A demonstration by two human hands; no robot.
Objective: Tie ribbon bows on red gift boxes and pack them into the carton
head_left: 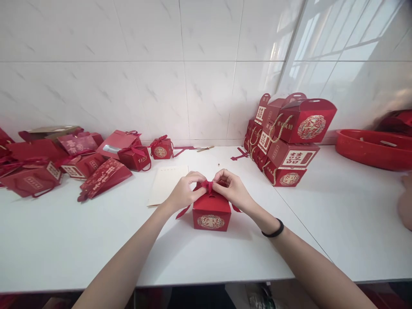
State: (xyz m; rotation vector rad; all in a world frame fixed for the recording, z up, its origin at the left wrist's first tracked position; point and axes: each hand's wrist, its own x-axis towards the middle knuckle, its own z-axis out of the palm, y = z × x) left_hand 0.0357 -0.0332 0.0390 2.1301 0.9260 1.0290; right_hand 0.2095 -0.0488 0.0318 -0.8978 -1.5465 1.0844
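A small red gift box [211, 219] with a gold round emblem stands upright on the white table in front of me. At its top a dark red ribbon [208, 186] is looped into a bow, its loose ends hanging at both sides of the box. My left hand [187, 191] pinches the ribbon from the left, thumb and forefinger together. From the right, my right hand [232, 189] pinches the other side of the bow. A black band circles my right wrist. The fingers partly cover the box's top.
Stacked red gift boxes [291, 141] with rope handles rise at the back right, beside a red basin [370, 148]. More red boxes [86, 165] crowd the left. A cream sheet [164, 182] lies behind my left hand. Another person's hand [406, 201] shows at the right edge.
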